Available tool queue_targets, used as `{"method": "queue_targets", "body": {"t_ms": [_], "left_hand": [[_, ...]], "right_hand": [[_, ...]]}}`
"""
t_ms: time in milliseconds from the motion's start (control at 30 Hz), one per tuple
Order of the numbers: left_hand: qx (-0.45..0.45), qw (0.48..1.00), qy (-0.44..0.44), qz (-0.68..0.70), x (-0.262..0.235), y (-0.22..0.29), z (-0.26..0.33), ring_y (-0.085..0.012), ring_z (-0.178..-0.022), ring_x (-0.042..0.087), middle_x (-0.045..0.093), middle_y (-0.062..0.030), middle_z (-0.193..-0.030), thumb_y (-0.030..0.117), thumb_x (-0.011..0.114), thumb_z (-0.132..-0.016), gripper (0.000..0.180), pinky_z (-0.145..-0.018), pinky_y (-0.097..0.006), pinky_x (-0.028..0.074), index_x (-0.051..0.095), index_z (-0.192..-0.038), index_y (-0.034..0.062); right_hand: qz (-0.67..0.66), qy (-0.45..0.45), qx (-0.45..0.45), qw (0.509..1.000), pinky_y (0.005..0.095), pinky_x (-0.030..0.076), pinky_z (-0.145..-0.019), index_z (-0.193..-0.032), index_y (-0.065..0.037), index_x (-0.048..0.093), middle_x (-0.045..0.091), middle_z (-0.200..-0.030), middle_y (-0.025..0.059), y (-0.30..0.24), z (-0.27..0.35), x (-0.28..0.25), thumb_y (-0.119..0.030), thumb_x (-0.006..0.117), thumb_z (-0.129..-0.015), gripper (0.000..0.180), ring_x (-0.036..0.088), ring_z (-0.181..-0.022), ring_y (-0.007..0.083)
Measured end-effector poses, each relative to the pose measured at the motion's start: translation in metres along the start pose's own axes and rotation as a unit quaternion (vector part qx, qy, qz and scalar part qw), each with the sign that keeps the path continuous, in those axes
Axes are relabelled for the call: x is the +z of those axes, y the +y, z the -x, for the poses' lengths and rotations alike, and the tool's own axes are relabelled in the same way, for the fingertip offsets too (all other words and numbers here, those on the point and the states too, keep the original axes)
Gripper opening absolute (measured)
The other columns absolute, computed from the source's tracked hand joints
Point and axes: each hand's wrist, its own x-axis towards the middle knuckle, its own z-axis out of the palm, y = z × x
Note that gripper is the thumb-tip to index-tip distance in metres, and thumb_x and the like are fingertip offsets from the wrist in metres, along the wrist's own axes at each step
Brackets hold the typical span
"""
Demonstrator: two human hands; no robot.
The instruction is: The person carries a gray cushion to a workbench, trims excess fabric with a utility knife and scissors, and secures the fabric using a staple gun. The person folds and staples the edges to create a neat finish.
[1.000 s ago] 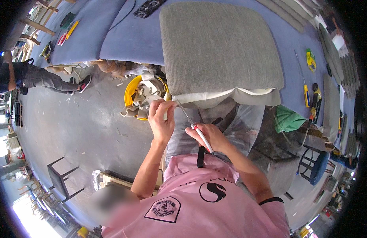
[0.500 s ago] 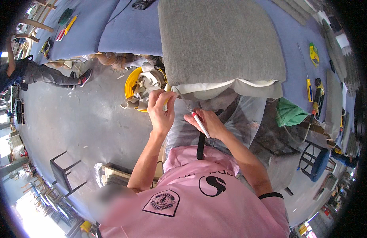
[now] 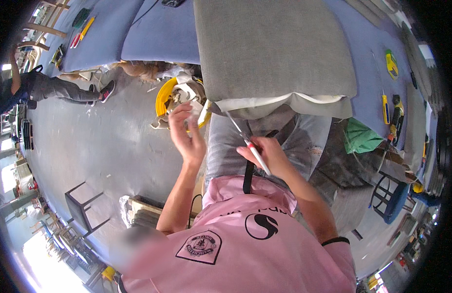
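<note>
Floorspace (image 3: 104, 146) beyond cushion (image 3: 275, 53) edge | left hand (image 3: 189, 139) loose, contents unclear | right hand (image 3: 271, 154) clasping tool (image 3: 259, 158)

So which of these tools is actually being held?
The red-and-white tool, gripped in the right hand; the yellow screwdriver, by contrast, lies on the blue table.

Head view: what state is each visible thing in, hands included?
Grey cushion: on the blue worktop, near-edge fabric loose
Red-and-white tool: held, tip pointing toward the cushion
Right hand: closed around the tool
Left hand: off the cushion, fingers curled, contents unclear
Yellow bin: open, scraps inside
Green cloth: crumpled
Screwdriver: lying unused
</note>
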Motion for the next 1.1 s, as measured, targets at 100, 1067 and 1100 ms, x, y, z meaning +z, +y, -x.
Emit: {"method": "queue_targets", "body": {"t_ms": [100,1067,1100], "left_hand": [[-0.106,0.99,0.006,0.096,-0.017,-0.012,0.0,-0.0244,-0.128,0.064,0.066,-0.0166,-0.125,0.001,0.054,-0.113,0.014,-0.105,-0.039,0.054,0.046,-0.123,0.0036],[-0.269,0.934,-0.236,-0.003,-0.018,0.026,0.031,-0.0127,-0.073,0.036,0.038,-0.0037,-0.071,0.036,0.059,-0.118,0.051,-0.061,-0.038,0.036,0.049,-0.084,-0.0004],[-0.269,0.934,-0.235,-0.002,-0.018,0.027,0.03,-0.0127,-0.073,0.036,0.038,-0.0043,-0.071,0.036,0.059,-0.118,0.051,-0.061,-0.038,0.036,0.049,-0.084,-0.0004]], "right_hand": [[-0.112,-0.086,0.117,0.983,0.039,0.053,-0.06,-0.078,-0.004,0.07,0.064,-0.061,0.0078,0.001,0.035,-0.012,-0.053,0.075,-0.104,0.055,0.067,-0.058,0.0203],[-0.153,-0.112,0.006,0.982,0.047,0.053,-0.066,-0.088,0.0,0.065,0.064,-0.07,0.0165,-0.03,0.001,0.062,-0.062,0.036,-0.118,0.074,0.068,-0.065,0.034],[-0.153,-0.106,-0.004,0.982,0.0461,0.053,-0.064,-0.086,-0.001,0.064,0.064,-0.069,0.0156,-0.023,0.003,0.065,-0.06,0.038,-0.118,0.072,0.068,-0.063,0.0332]]}}
